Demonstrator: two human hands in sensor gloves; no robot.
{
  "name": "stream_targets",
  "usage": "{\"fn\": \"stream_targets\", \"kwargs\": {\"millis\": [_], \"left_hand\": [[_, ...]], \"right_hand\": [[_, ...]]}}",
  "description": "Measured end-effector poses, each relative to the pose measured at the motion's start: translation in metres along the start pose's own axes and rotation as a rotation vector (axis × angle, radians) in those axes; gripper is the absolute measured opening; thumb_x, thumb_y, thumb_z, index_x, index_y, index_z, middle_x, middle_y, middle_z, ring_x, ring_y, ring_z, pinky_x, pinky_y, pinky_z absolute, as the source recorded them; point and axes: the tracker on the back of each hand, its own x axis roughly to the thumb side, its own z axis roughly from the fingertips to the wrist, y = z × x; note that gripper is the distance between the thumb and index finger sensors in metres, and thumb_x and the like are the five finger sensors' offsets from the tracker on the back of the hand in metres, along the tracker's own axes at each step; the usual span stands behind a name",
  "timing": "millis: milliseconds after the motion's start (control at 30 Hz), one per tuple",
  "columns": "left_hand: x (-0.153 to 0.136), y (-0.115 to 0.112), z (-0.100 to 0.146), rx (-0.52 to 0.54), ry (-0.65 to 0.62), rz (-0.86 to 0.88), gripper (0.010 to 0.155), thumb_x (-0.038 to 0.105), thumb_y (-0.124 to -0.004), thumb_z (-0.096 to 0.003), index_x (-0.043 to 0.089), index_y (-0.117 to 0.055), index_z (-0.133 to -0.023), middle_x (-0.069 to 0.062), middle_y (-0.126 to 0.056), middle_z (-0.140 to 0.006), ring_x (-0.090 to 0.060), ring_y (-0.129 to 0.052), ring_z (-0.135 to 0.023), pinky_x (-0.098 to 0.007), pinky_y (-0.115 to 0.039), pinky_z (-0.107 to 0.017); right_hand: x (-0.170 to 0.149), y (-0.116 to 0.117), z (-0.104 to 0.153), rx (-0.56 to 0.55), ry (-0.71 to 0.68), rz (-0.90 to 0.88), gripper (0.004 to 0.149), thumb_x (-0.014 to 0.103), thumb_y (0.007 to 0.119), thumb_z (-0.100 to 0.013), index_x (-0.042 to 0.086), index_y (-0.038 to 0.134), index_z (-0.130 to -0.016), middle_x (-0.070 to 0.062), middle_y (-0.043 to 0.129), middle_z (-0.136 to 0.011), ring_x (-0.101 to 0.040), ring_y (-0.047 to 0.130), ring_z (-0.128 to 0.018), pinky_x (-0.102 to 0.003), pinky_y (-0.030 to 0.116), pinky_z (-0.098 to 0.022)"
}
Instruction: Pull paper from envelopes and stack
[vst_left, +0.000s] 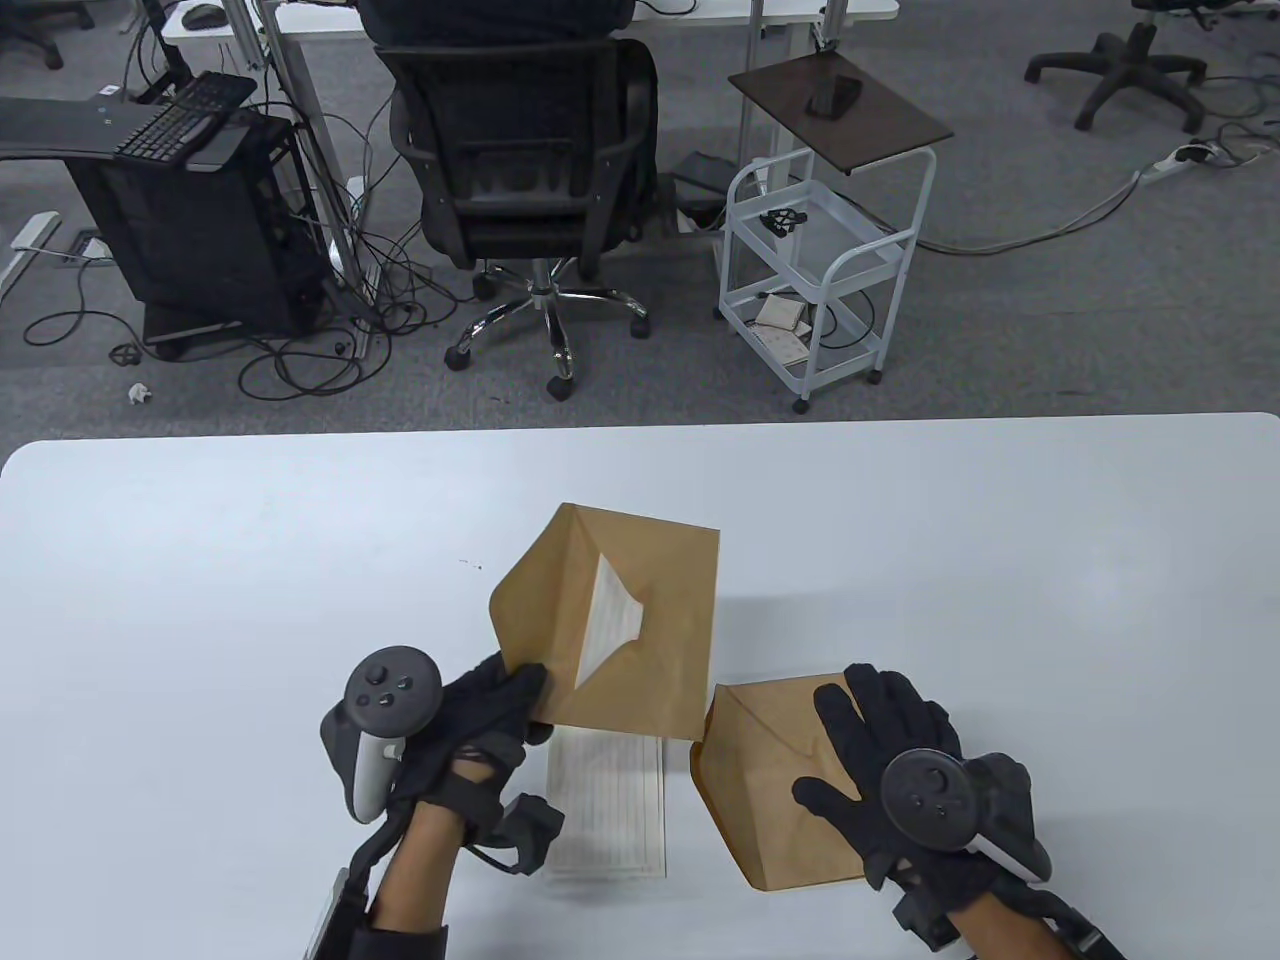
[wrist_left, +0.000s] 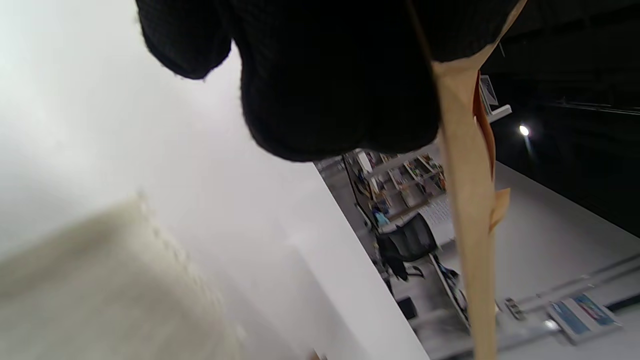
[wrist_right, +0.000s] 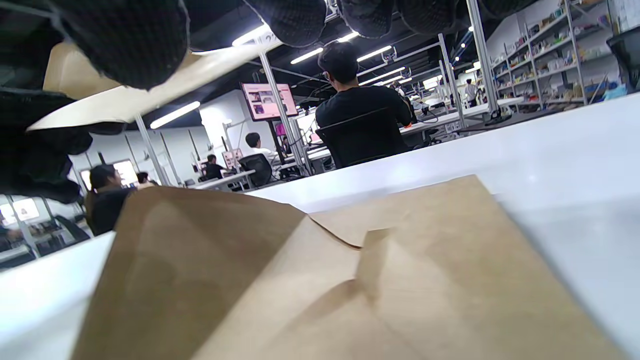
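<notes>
Centre frame: your left hand pinches raised envelope by lower corner, sheet peeking (flap open). Right hand, nearer, rests flat on second envelope. Stack lies between hands.

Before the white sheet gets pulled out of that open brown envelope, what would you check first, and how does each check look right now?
1. Left hand grips the raised brown paper envelope at its lower corner: ok.
2. Flap open, white sheet showing in the mouth: ok.
3. Right hand free to pull: not ok, it rests on the second brown envelope.
4. White lined sheet lying flat on the white table to stack on: ok.
5. Second envelope's contents: cannot tell.
</notes>
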Motion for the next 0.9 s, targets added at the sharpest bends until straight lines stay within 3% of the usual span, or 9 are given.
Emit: {"fn": "stream_targets", "kwargs": {"millis": [233,333,400,533,733,833,900], "left_hand": [[-0.003,-0.047,0.013,-0.167,-0.048,0.094,0.049,0.039,-0.074,-0.0507,0.026,-0.077,-0.097,0.003,-0.102,-0.067,-0.018,-0.108,-0.051,-0.053,-0.072,-0.062],[-0.005,-0.063,0.016,-0.231,-0.072,0.159,0.049,0.040,-0.073,-0.0509,0.027,-0.076,-0.098,0.003,-0.101,-0.070,-0.018,-0.108,-0.053,-0.053,-0.071,-0.063],[-0.008,-0.071,0.016,-0.282,-0.069,0.207,0.049,0.040,-0.073,-0.0511,0.028,-0.075,-0.098,0.002,-0.100,-0.072,-0.020,-0.107,-0.056,-0.054,-0.070,-0.064],[-0.009,-0.085,0.019,-0.366,-0.082,0.202,0.049,0.041,-0.073,-0.0514,0.030,-0.074,-0.099,0.001,-0.098,-0.077,-0.022,-0.105,-0.061,-0.055,-0.068,-0.065],[-0.002,-0.085,0.022,-0.323,-0.157,0.005,0.050,0.041,-0.077,-0.0498,0.029,-0.077,-0.098,0.000,-0.096,-0.082,-0.024,-0.103,-0.068,-0.057,-0.066,-0.067],[0.001,-0.081,0.025,-0.243,-0.181,-0.062,0.050,0.045,-0.076,-0.0494,0.027,-0.081,-0.095,-0.002,-0.097,-0.081,-0.026,-0.103,-0.068,-0.058,-0.066,-0.067],[0.002,-0.074,0.027,-0.128,-0.196,-0.156,0.054,0.049,-0.073,-0.0496,0.026,-0.077,-0.099,-0.002,-0.095,-0.084,-0.027,-0.102,-0.070,-0.058,-0.065,-0.067]], "right_hand": [[-0.008,-0.002,0.001,0.001,0.017,-0.372,0.088,0.061,0.074,-0.046,0.014,0.035,-0.108,-0.027,0.043,-0.109,-0.053,0.058,-0.099,-0.067,0.054,-0.067],[-0.013,0.002,-0.001,0.023,0.070,-0.553,0.090,0.056,0.077,-0.047,0.009,0.029,-0.106,-0.027,0.054,-0.104,-0.049,0.077,-0.090,-0.063,0.064,-0.063],[-0.017,0.005,-0.002,0.051,0.104,-0.651,0.087,0.053,0.078,-0.048,0.006,0.032,-0.105,-0.023,0.064,-0.100,-0.043,0.087,-0.083,-0.059,0.070,-0.061],[-0.022,0.011,-0.003,0.047,0.160,-0.877,0.072,0.040,0.080,-0.049,0.006,0.046,-0.103,-0.018,0.087,-0.083,-0.030,0.108,-0.056,-0.048,0.084,-0.047],[-0.024,0.008,-0.003,-0.023,0.140,-0.921,0.051,0.028,0.080,-0.049,0.020,0.068,-0.098,-0.014,0.099,-0.071,-0.019,0.113,-0.034,-0.039,0.092,-0.034],[-0.021,0.007,-0.002,-0.031,0.106,-0.927,0.049,0.027,0.080,-0.049,0.023,0.071,-0.096,-0.014,0.099,-0.070,-0.019,0.114,-0.033,-0.038,0.092,-0.033],[-0.019,0.007,-0.002,-0.015,0.087,-0.949,0.048,0.026,0.080,-0.048,0.023,0.073,-0.095,-0.015,0.099,-0.070,-0.020,0.114,-0.033,-0.039,0.092,-0.033]]}}
